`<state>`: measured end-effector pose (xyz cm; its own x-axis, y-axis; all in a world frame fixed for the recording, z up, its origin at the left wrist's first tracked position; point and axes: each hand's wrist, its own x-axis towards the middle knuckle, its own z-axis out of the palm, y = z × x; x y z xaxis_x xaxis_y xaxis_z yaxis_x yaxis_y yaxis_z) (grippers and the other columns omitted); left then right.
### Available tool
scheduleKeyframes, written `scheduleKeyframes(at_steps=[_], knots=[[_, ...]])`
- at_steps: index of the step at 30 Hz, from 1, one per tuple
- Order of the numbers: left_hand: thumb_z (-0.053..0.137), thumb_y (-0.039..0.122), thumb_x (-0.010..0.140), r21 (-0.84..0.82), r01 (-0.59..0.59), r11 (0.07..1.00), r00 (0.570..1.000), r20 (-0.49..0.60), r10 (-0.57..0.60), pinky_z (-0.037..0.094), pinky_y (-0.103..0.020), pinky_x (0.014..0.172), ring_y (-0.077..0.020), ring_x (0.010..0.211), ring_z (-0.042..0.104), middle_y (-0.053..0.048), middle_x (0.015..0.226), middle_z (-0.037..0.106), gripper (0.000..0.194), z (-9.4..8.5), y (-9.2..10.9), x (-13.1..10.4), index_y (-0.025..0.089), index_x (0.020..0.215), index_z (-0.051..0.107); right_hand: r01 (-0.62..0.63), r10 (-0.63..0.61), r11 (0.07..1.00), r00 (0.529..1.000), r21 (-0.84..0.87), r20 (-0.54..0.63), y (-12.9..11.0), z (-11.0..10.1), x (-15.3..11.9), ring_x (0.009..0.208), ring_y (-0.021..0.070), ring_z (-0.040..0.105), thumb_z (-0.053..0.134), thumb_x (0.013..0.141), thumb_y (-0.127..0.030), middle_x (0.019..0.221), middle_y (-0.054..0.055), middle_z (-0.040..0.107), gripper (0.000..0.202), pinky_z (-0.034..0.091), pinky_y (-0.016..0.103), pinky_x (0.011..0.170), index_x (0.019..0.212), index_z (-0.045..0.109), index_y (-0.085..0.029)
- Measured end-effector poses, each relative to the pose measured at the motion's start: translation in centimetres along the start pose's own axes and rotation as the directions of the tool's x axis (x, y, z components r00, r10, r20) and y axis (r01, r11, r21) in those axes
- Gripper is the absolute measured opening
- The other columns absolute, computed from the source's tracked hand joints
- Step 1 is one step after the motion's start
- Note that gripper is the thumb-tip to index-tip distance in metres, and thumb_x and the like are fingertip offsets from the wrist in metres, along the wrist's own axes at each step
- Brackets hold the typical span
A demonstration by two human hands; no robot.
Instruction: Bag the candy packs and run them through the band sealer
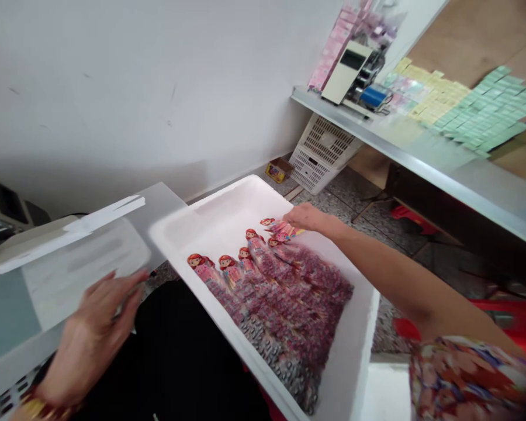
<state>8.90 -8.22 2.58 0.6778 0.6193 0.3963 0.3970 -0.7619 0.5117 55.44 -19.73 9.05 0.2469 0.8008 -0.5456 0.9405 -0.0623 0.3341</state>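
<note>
My right hand (305, 217) reaches over the far side of a white foam box (170, 231), fingers closed on some pink doll-shaped cutouts (284, 230) with red hair. Under and beside it, rows of similar doll-shaped pieces (298, 280) overlap along the box, their heads showing at the upper end. Whether these are cards or filled packets I cannot tell. Slightly blurred, my left hand (99, 327) is held near the edge of the grey table on the left, its fingers stretched out and holding nothing.
White tape strips (83, 225) lie on the left table. A machine with a blue roll (374, 96) stands on the right-hand bench, beside yellow (438, 90) and green stacks (486, 111). Beneath are white crates (318, 155) and a small yellow box (278, 170). A red stool (515, 318) is at right.
</note>
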Motion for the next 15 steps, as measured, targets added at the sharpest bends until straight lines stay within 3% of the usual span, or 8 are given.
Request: scheduleKeyframes(at_steps=[4,8,11,13,15], knots=[[0.057,0.050,0.097,-0.125,-0.051,0.991,0.999,-0.019,0.049,0.051,-0.051,0.108,-0.0315,0.130,0.058,-0.013,0.139,0.060,0.059,4.9,4.9,4.4,0.026,0.149,0.043,0.115,-0.116,0.992,0.993,-0.044,-0.035,-1.4,-6.4,-2.8,0.097,0.0230,0.068,0.052,0.093,-0.017,0.102,0.010,0.076,0.028,0.041,0.028,0.074,0.108,0.075,-0.022],[0.077,0.057,0.080,-0.278,-0.033,0.960,0.999,0.001,0.035,0.039,-0.058,0.117,-0.0384,0.148,0.035,-0.023,0.154,0.043,0.103,8.2,8.4,8.5,0.017,0.158,0.023,0.330,-0.323,0.943,0.938,0.034,-0.125,-5.1,-13.4,-4.3,0.078,0.0189,0.063,0.055,0.088,-0.017,0.083,0.004,0.073,0.022,0.035,0.027,0.066,0.094,0.075,-0.022],[0.086,0.052,0.070,-0.397,0.138,0.907,0.988,0.124,-0.096,0.041,-0.058,0.114,-0.0381,0.138,0.049,-0.020,0.143,0.056,0.118,7.4,8.7,9.6,0.018,0.160,0.018,0.507,-0.483,0.842,0.861,0.184,-0.159,-8.8,-17.3,-3.8,0.060,0.0145,0.053,0.056,0.084,-0.015,0.063,-0.002,0.062,0.016,0.032,0.027,0.059,0.084,0.072,-0.019],[0.084,0.047,0.072,-0.495,0.301,0.815,0.951,0.219,-0.218,0.050,-0.052,0.105,-0.0327,0.121,0.062,-0.014,0.128,0.066,0.108,5.8,8.0,9.3,0.020,0.158,0.023,0.560,-0.538,0.781,0.828,0.277,-0.159,-11.2,-19.2,-2.4,0.052,0.0118,0.046,0.058,0.079,-0.010,0.054,-0.005,0.053,0.014,0.030,0.026,0.055,0.078,0.069,-0.018],[0.083,0.044,0.073,-0.604,0.422,0.676,0.907,0.279,-0.317,0.056,-0.043,0.096,-0.0280,0.108,0.068,-0.009,0.119,0.070,0.091,4.1,6.9,8.5,0.020,0.149,0.039,0.596,-0.571,0.717,0.800,0.363,-0.186,-13.2,-20.6,-0.4,0.052,0.0103,0.045,0.060,0.074,-0.005,0.054,-0.007,0.051,0.015,0.030,0.025,0.053,0.076,0.068,-0.017]])
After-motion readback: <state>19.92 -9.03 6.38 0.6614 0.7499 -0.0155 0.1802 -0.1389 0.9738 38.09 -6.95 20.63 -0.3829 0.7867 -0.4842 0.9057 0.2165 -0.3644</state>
